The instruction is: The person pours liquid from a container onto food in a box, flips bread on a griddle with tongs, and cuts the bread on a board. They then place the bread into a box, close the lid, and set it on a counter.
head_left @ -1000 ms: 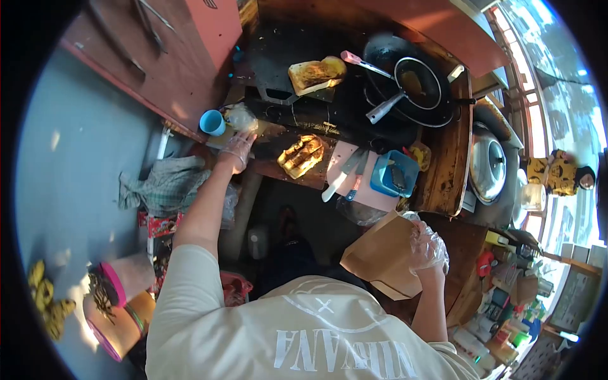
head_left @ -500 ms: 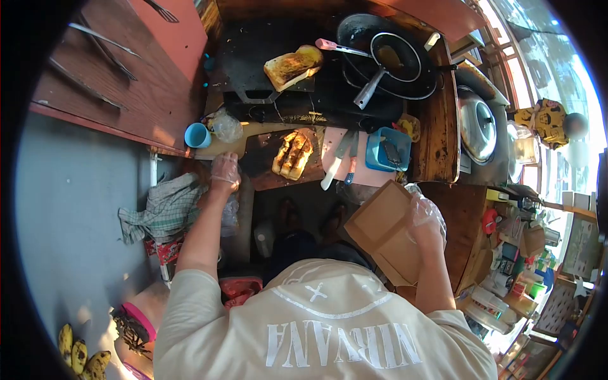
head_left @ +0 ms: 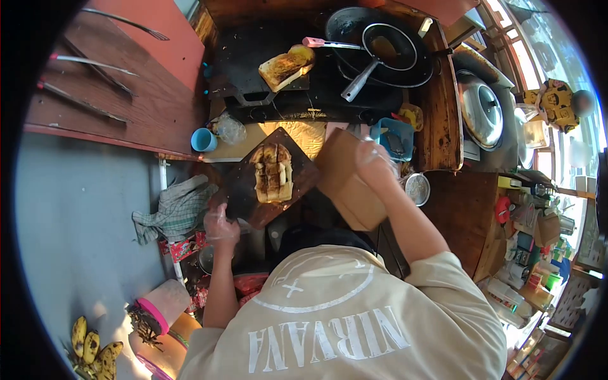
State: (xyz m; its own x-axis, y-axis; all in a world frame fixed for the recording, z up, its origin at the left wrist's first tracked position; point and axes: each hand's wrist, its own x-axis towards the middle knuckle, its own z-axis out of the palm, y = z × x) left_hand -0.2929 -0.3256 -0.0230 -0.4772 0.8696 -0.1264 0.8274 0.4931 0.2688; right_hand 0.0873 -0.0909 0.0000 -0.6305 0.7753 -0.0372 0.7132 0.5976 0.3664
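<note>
My left hand (head_left: pixel 221 227), in a clear plastic glove, grips the near-left corner of a dark wooden board (head_left: pixel 244 190), which is lifted and turned. On the board lies toasted bread cut into pieces (head_left: pixel 272 172). My right hand (head_left: pixel 375 163), also gloved and slightly blurred, holds a brown cardboard box (head_left: pixel 348 183) at its far right side. The box is beside the board's right corner. Its inside is not clearly visible.
Another toast slice (head_left: pixel 286 67) lies on the black griddle (head_left: pixel 244 57). Two pans (head_left: pixel 380 69) with pink-tipped tongs (head_left: pixel 329 44) stand right of it. A blue cup (head_left: pixel 203 140) and a blue container (head_left: pixel 397 139) flank the counter. A person (head_left: pixel 557 106) is at far right.
My left hand has taken hold of the board and lifted it toward me with the bread on it. My right hand has brought the box up and left, beside the board.
</note>
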